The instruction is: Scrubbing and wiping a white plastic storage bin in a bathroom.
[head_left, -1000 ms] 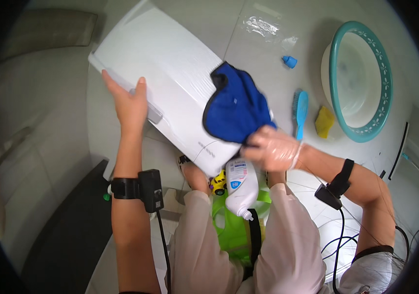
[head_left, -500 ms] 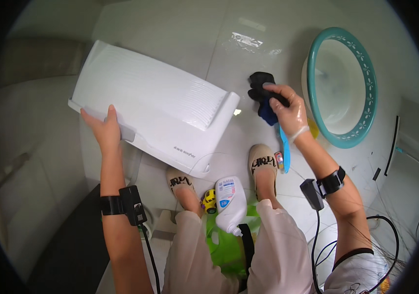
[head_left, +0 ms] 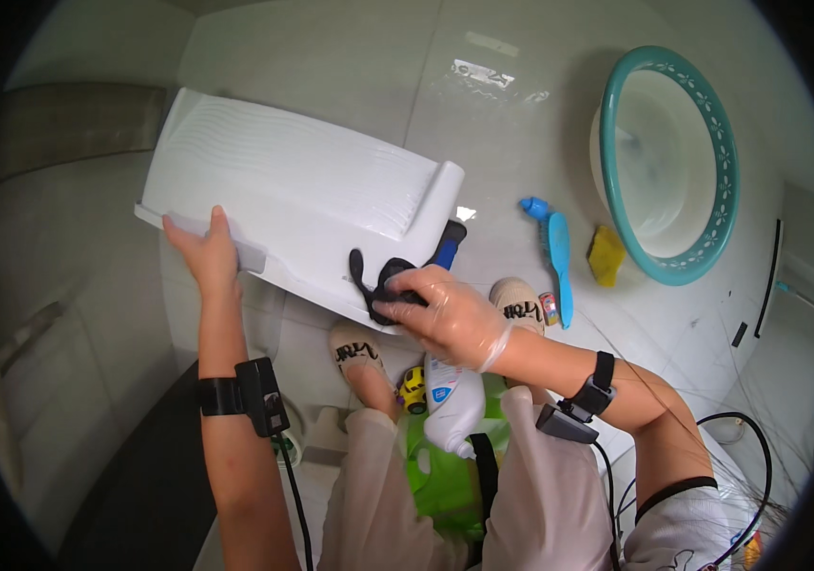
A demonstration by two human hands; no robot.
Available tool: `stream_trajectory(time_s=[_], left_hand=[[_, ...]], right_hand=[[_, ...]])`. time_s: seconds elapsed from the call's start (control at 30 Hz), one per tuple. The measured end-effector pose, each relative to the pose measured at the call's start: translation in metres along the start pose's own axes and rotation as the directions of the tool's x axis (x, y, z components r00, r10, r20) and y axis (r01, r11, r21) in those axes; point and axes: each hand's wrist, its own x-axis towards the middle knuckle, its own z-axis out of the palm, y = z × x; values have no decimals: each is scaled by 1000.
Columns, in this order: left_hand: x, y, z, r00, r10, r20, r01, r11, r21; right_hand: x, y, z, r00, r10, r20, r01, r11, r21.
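Note:
A large white plastic panel (head_left: 283, 176) with moulded ridges lies tilted across the left and middle of the view. My left hand (head_left: 205, 249) grips its near-left edge, fingertips over the top and the palm hidden below. My right hand (head_left: 450, 319), in a thin clear plastic glove, pinches a bunched black-and-blue cloth (head_left: 395, 278) against the panel's near-right corner. Black lobes stick out past my fingers, and a blue part hangs over the panel's right side. I cannot make out the cloth's exact kind.
At right stands a teal-rimmed basin (head_left: 619, 162). Beside it lie a yellow sponge (head_left: 606, 255), a blue brush (head_left: 559, 266) and a small blue cap-like piece (head_left: 533, 206). Between my feet are a white bottle (head_left: 452, 409), a yellow toy car (head_left: 412, 390) and a green bag (head_left: 440, 495).
My right hand has carried the cloth left and nearer, from above the floor onto the panel's corner. That uncovers the sponge and the brush's head. My left hand keeps its grip.

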Motion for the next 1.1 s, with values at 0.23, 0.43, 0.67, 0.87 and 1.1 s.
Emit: stream_trajectory(time_s=[0.23,0.43,0.67,0.87,1.1], left_hand=[[3,-1,3,1000,-7,-2,7,1000,-2],[-3,0,-3,1000,-13,-2,13,999,-30],[-23,6,-27,999,14,44,-6,987,-163],[-42,3,-54,989,148,30,-134,952,-275],[-48,23,-80,970,240,-29,-233,897,-376]], right_hand=[[-17,20,-9,965,-185,188,197,979,-46],[-64,56,-16,962,238,136,-222,968,-121],[-58,62,-50,819,556,-144,-525,827,202],[-55,66,-66,712,665,-226,-575,737,357],[-49,64,-68,691,690,-215,-564,701,437]])
